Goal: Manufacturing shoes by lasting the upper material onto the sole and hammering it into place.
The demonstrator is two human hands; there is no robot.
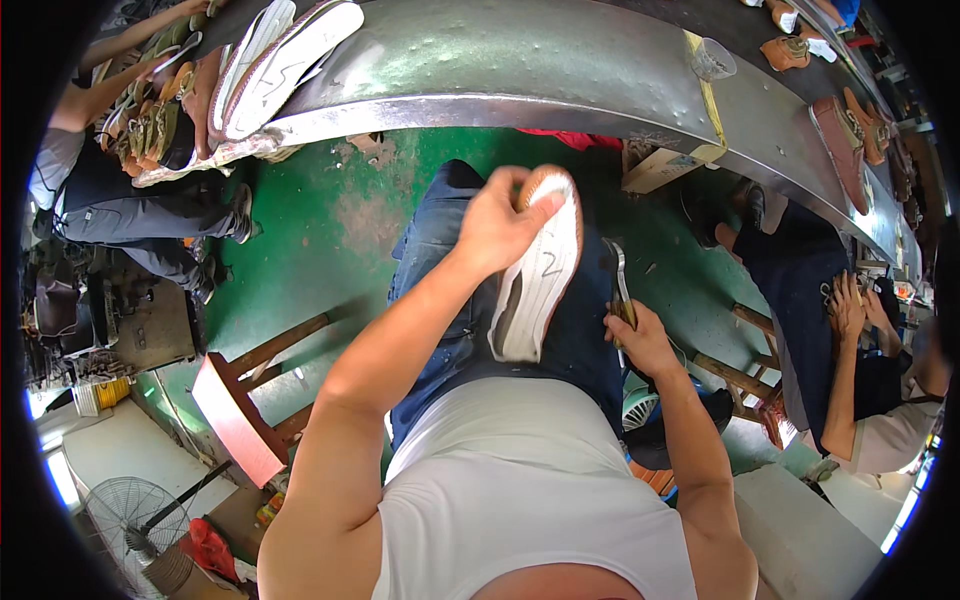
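My left hand (502,222) is closed around the toe end of a shoe (538,285), its thumb pressed on the white underside. The shoe lies over my lap with its sole side up, and a brown edge shows at the toe. Handwriting marks the white face. To the right, my right hand (642,340) grips pincers (622,285), their curved metal head pointing away from me. A small gap separates the pincers from the shoe. The handle ends are partly hidden in my fist.
A metal-topped workbench (520,60) curves across the far side, with white-soled shoes (290,75) at its left and brown shoes (840,150) at its right. Wooden stools (240,415) stand on both sides. Co-workers sit left and right. A fan (135,525) stands at lower left.
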